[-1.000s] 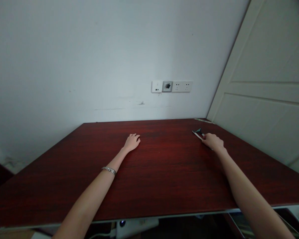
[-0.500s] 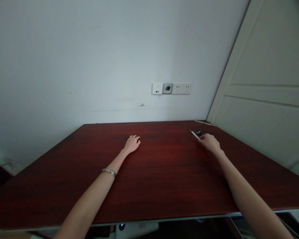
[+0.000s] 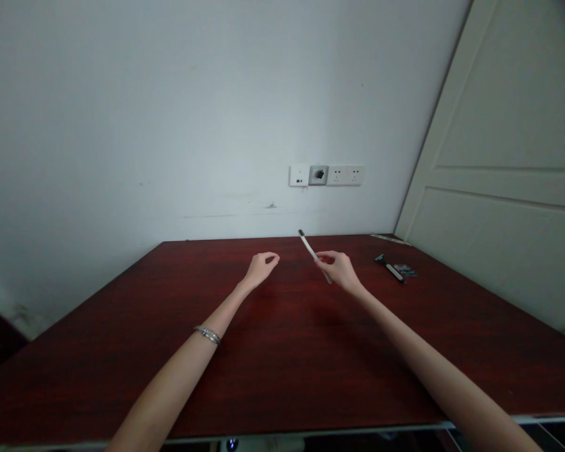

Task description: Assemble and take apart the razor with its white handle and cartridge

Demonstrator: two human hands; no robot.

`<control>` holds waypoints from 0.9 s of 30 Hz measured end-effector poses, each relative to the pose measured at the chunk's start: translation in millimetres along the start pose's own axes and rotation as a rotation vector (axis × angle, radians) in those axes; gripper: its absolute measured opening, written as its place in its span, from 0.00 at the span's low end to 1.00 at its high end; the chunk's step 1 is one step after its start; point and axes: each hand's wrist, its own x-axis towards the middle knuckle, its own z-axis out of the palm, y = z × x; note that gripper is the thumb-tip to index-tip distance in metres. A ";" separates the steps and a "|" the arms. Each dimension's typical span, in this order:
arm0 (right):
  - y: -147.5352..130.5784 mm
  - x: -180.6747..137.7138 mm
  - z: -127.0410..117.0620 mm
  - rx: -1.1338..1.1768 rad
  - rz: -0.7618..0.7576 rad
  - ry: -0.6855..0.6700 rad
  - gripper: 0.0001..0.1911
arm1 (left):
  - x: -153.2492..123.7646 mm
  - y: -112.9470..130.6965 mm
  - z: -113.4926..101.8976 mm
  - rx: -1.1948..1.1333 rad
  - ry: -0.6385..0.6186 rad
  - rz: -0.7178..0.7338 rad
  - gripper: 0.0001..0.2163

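Note:
My right hand (image 3: 339, 269) pinches a slim white toothbrush (image 3: 309, 247) with a dark head, raised above the dark red table. The brush slants, its head pointing up and to the left, its lower end past my fingers. To the left, my left hand (image 3: 260, 267) is curled, thumb and forefinger tips brought together in a ring with nothing visible between them. A gap separates it from the toothbrush. On the table right of my right hand lies a razor (image 3: 390, 269) with a dark head and pale handle. A small clear packet (image 3: 405, 270) lies beside the razor.
The red-brown table (image 3: 263, 370) meets a white wall (image 3: 216, 113) at the back. Sockets (image 3: 346, 176) are set in the wall. A pale panelled door (image 3: 508, 163) borders the right side. A thin strip (image 3: 390, 239) lies at the back right corner.
My right hand has moved left with the toothbrush, away from the razor and packet, which now show fully. My left hand has lifted slightly and its fingertips have come together.

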 end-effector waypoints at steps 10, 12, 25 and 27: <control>-49.0 -16.0 31.5 0.085 -0.155 -0.035 0.10 | -1.1 39.3 7.7 -0.329 0.115 -0.131 0.18; -51.0 -16.6 34.2 0.082 -0.157 -0.041 0.10 | -1.1 37.6 9.2 -0.344 0.119 -0.149 0.19; -45.6 -21.9 50.9 0.197 -0.102 -0.106 0.12 | -3.9 41.4 4.4 -0.114 0.028 -0.222 0.20; -43.5 -23.7 54.0 0.200 -0.107 -0.116 0.13 | -4.6 44.4 3.3 -0.083 0.001 -0.246 0.20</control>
